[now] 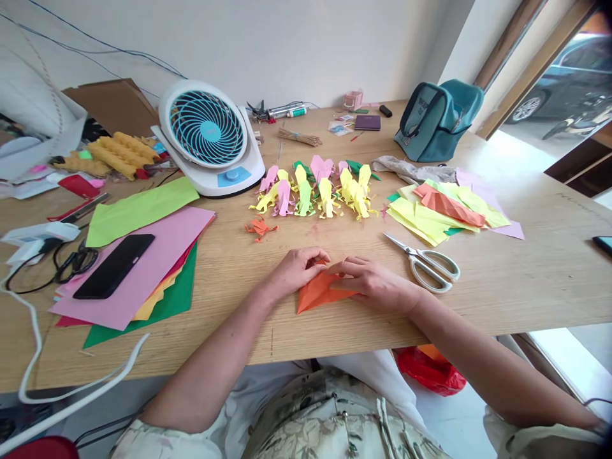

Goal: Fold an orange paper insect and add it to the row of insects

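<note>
A partly folded sheet of orange paper (pixel 319 294) lies on the table in front of me, one corner pointing towards the near edge. My left hand (pixel 299 268) has its fingers curled over the paper's upper left edge and pinches it. From the right, my right hand (pixel 375 284) grips the same paper, fingers bent over its top; its thumb is mostly hidden. Scissors (pixel 429 262) with white handles rest just beyond my right hand, blades towards the upper left. A small folded orange paper figure (pixel 259 228) stands past my left hand. Several yellow, pink and green folded figures (pixel 327 194) are grouped behind it.
Loose coloured paper (pixel 430 226) is piled at right, near a teal bag (pixel 433 121). A fan (pixel 210 137) stands back left. Stacked coloured sheets (pixel 176 239) carry a black phone (pixel 115 266). A white cable (pixel 33 357) crosses the left table edge.
</note>
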The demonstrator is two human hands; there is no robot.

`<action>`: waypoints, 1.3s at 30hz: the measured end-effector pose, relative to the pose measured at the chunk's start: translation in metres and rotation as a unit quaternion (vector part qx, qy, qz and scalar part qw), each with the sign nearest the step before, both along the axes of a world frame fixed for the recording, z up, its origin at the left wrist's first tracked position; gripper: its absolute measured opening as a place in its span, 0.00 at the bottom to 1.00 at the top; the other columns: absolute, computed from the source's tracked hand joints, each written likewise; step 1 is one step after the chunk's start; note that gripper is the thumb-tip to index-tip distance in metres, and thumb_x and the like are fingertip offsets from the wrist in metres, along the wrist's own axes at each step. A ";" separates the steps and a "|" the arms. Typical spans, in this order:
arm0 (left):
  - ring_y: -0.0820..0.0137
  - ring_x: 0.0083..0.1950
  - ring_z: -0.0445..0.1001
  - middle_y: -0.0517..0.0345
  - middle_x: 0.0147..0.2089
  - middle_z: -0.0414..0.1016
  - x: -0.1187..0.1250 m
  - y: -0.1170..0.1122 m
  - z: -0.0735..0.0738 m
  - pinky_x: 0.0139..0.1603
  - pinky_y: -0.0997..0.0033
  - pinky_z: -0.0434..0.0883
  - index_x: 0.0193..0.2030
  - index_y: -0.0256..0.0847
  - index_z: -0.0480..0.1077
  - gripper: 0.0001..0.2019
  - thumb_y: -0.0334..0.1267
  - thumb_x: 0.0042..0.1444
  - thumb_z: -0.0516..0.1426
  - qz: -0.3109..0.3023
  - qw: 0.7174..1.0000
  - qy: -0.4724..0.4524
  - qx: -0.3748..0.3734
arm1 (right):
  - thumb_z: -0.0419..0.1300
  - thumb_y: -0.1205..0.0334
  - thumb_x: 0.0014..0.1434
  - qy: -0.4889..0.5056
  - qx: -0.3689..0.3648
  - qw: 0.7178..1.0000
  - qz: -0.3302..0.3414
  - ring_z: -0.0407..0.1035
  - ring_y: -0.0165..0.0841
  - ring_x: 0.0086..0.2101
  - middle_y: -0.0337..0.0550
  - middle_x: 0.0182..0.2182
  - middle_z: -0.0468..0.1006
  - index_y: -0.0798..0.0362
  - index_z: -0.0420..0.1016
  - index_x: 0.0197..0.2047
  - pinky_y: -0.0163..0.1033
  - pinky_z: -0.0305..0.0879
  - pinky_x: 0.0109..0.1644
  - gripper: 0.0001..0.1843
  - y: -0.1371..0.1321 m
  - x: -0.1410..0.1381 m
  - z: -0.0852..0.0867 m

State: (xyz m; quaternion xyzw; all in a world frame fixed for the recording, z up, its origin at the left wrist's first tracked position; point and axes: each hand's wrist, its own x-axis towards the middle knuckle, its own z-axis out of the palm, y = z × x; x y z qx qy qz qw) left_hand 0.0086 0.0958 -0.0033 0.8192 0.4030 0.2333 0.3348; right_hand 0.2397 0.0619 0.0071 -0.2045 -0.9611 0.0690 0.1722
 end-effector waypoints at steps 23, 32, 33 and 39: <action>0.63 0.45 0.72 0.51 0.43 0.75 -0.001 -0.070 0.007 0.45 0.66 0.67 0.41 0.40 0.72 0.08 0.38 0.67 0.53 -0.033 0.936 0.226 0.269 | 0.53 0.62 0.68 0.041 -0.072 0.996 0.020 0.72 0.38 0.51 0.53 0.54 0.78 0.53 0.79 0.51 0.48 0.69 0.55 0.15 -0.003 0.016 -0.002; 0.67 0.37 0.75 0.58 0.39 0.78 0.016 -0.073 0.026 0.33 0.71 0.59 0.36 0.44 0.73 0.08 0.42 0.63 0.55 0.043 0.973 0.207 0.091 | 0.56 0.57 0.66 0.112 -0.220 0.963 -0.107 0.71 0.32 0.34 0.45 0.35 0.80 0.54 0.80 0.39 0.38 0.67 0.39 0.13 -0.006 0.019 0.007; 0.67 0.36 0.74 0.58 0.37 0.77 0.017 -0.071 0.028 0.33 0.71 0.58 0.35 0.44 0.73 0.08 0.42 0.62 0.56 0.043 0.974 0.209 0.080 | 0.57 0.56 0.65 0.117 -0.224 0.958 -0.136 0.69 0.30 0.30 0.43 0.32 0.78 0.54 0.79 0.37 0.36 0.64 0.36 0.13 -0.007 0.018 0.006; 0.70 0.28 0.68 0.61 0.26 0.73 0.019 -0.060 0.030 0.29 0.72 0.52 0.30 0.44 0.71 0.08 0.41 0.59 0.56 0.038 0.979 0.200 0.035 | 0.58 0.51 0.63 0.159 -0.279 0.917 -0.237 0.58 0.25 0.22 0.33 0.20 0.67 0.54 0.77 0.34 0.32 0.51 0.27 0.15 -0.008 0.007 -0.004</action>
